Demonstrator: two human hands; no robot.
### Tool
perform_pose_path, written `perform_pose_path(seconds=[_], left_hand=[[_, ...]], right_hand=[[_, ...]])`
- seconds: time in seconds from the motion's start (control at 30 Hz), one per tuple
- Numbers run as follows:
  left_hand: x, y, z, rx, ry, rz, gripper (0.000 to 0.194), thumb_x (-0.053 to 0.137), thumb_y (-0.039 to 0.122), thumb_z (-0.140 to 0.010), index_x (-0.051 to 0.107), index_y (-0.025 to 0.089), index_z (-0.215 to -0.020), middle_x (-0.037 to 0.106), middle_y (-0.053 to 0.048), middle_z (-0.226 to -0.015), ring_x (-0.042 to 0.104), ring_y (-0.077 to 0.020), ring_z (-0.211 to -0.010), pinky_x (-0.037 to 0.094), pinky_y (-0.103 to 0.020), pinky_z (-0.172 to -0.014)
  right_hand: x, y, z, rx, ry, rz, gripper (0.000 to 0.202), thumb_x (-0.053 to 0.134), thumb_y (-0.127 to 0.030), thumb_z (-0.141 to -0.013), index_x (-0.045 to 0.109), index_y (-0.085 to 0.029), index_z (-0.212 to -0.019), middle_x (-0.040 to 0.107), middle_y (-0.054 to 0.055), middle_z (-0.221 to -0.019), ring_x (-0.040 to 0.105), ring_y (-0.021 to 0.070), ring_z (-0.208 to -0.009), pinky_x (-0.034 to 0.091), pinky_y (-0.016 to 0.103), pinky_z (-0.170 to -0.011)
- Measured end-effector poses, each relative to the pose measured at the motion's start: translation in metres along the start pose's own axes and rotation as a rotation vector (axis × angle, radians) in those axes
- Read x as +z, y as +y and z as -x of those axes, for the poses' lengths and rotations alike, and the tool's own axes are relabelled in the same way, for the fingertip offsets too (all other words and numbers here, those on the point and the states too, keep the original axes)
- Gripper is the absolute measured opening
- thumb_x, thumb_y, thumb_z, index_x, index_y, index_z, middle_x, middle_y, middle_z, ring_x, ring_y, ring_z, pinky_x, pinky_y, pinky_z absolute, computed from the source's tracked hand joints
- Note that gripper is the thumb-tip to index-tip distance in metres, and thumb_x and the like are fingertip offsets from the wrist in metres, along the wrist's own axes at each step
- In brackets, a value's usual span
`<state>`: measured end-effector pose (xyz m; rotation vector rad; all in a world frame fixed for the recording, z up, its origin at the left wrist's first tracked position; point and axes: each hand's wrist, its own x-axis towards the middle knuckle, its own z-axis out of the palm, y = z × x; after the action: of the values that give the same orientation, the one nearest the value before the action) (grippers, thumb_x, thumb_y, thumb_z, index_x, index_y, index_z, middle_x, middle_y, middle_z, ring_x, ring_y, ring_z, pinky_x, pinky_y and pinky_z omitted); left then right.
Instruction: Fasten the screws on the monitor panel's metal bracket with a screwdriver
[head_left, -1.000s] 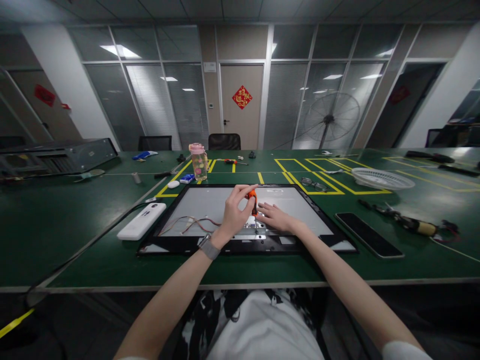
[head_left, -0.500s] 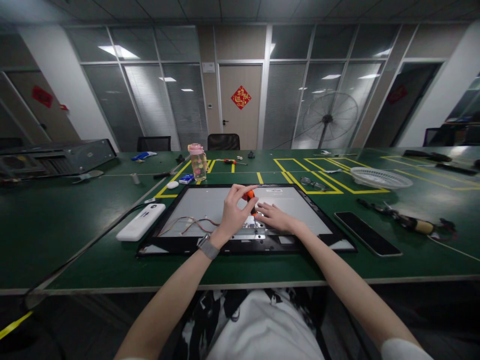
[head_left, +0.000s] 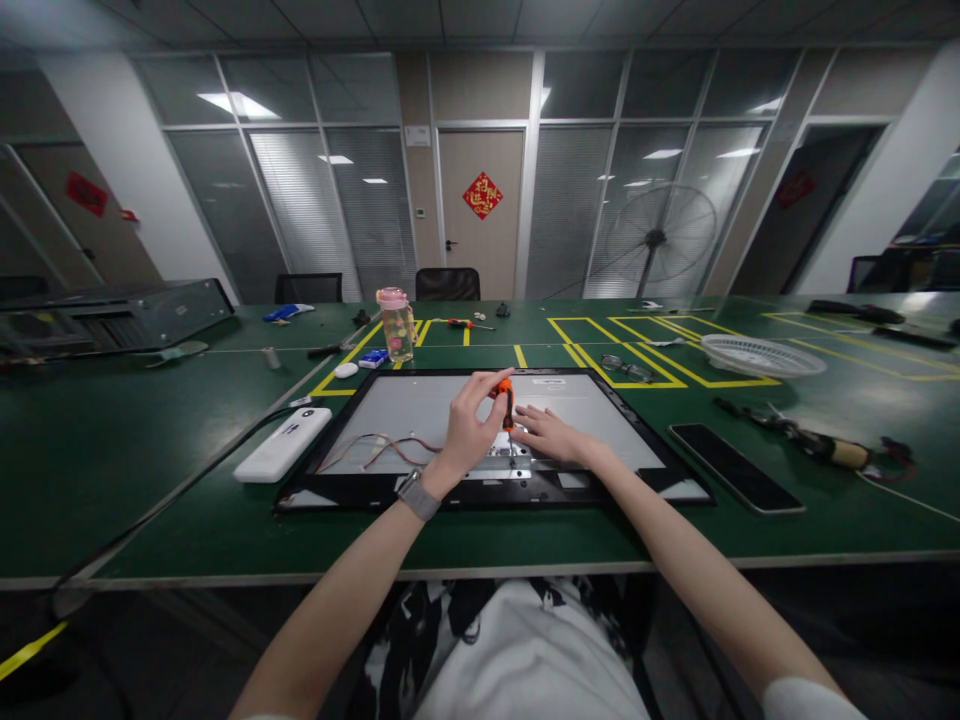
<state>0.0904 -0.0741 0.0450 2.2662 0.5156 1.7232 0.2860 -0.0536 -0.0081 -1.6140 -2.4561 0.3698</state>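
Note:
My left hand (head_left: pixel 472 418) grips an orange and black screwdriver (head_left: pixel 507 402) between thumb and fingers. The screwdriver stands upright, its tip down at a metal bracket (head_left: pixel 495 466) along the near side of a flat display panel (head_left: pixel 600 420). My right hand (head_left: pixel 551 436) rests on the panel just right of the screwdriver, fingers stretched out and holding nothing visible. Thin coloured wires (head_left: pixel 382 445) lie loose over the panel's left part. Whether the tip sits in a screw is too small to make out.
Left of the panel lies a white power bank (head_left: pixel 281 446); right of it, a black phone (head_left: pixel 735 468). Beyond stand a pink-lidded bottle (head_left: pixel 397 325), another screwdriver (head_left: pixel 471 324), glasses (head_left: pixel 627 369) and a white basket (head_left: pixel 761 341). A computer case (head_left: pixel 120 312) is far left.
My left fingers have shifted slightly around the screwdriver handle, showing more of it. The right hand and the panel stay put.

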Motion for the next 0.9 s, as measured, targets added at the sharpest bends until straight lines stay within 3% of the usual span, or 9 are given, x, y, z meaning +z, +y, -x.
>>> perform_pose_path(seconds=[0.17,0.33,0.53,0.7,0.9], left_hand=[[0.0014,-0.0008,0.0016,-0.018,0.056,-0.051,0.025,0.056,0.019,-0.089,0.062,0.019,-0.113,0.056,-0.005,-0.096,0.057,-0.0146,-0.086,0.047,-0.027,-0.08],[0.0005,-0.0007,0.0021,-0.005,0.02,-0.036,0.028,0.047,0.016,-0.092,0.06,0.019,-0.117,0.059,-0.007,-0.106,0.057,-0.0172,-0.098,0.046,-0.031,-0.087],[0.0012,-0.0026,0.0015,-0.036,0.069,-0.056,0.024,0.059,0.02,-0.087,0.063,0.02,-0.11,0.055,-0.004,-0.095,0.057,-0.0154,-0.087,0.047,-0.028,-0.08],[0.0005,-0.0024,0.002,-0.018,0.026,-0.039,0.028,0.044,0.017,-0.094,0.059,0.02,-0.118,0.058,-0.007,-0.105,0.056,-0.0173,-0.099,0.045,-0.031,-0.088],[0.0004,-0.0017,0.0022,-0.01,0.067,-0.088,0.022,0.055,0.021,-0.089,0.063,0.02,-0.11,0.056,-0.004,-0.094,0.056,-0.0149,-0.084,0.047,-0.028,-0.08]], right_hand=[[0.002,0.002,-0.0009,-0.033,0.017,0.005,0.064,0.026,-0.061,-0.093,0.041,-0.023,-0.142,0.03,0.015,-0.152,0.022,0.0312,-0.142,0.015,0.055,-0.111],[0.0033,0.003,-0.0022,-0.005,0.009,0.006,0.065,0.026,-0.061,-0.093,0.039,-0.022,-0.143,0.028,0.016,-0.153,0.022,0.0326,-0.141,0.015,0.056,-0.111],[0.0014,0.0007,-0.0004,-0.024,0.008,0.004,0.065,0.027,-0.06,-0.093,0.039,-0.021,-0.143,0.029,0.017,-0.153,0.021,0.0323,-0.142,0.014,0.056,-0.111],[0.0025,0.0014,-0.001,-0.009,0.022,-0.004,0.066,0.027,-0.062,-0.092,0.04,-0.021,-0.143,0.029,0.016,-0.152,0.022,0.032,-0.142,0.015,0.056,-0.111],[0.0024,0.0017,-0.0015,-0.01,0.008,0.005,0.067,0.026,-0.063,-0.092,0.04,-0.022,-0.143,0.03,0.016,-0.152,0.021,0.0304,-0.142,0.013,0.055,-0.112]])
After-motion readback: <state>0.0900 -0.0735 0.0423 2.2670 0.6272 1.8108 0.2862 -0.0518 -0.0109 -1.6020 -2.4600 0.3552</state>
